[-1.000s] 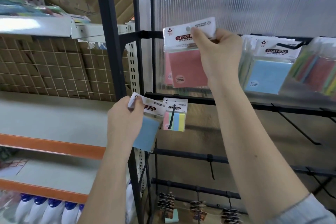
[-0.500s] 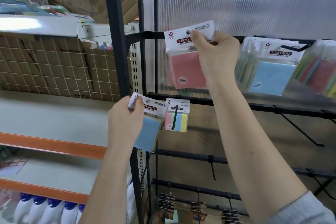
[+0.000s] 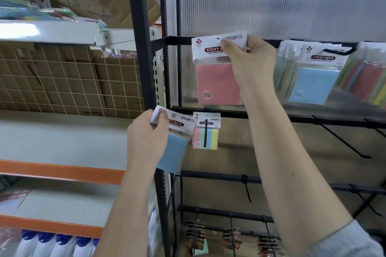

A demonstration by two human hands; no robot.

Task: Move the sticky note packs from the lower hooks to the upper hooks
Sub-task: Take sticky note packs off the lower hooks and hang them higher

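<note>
Currently: right hand (image 3: 248, 64) pinches pink sticky note pack (image 3: 217, 83) at top rail (image 3: 173, 40); left hand (image 3: 147, 137) pinches blue pack (image 3: 174, 152). Risk: hang-hole missing hook, pack dropping.

You have two hands up: your right hand (image 3: 250, 64) grips one pink pack (image 3: 217, 81) in the upper middle of the frame, your left hand (image 3: 146, 140) one blue pack (image 3: 173, 152) at centre. One striped pack (image 3: 205, 137) hangs on a hook just right of it. At upper right a bunch of packs (image 3: 313, 81) hangs, too overlapped to count. At lower left you can see five blue-capped bottles (image 3: 62, 246).
</note>
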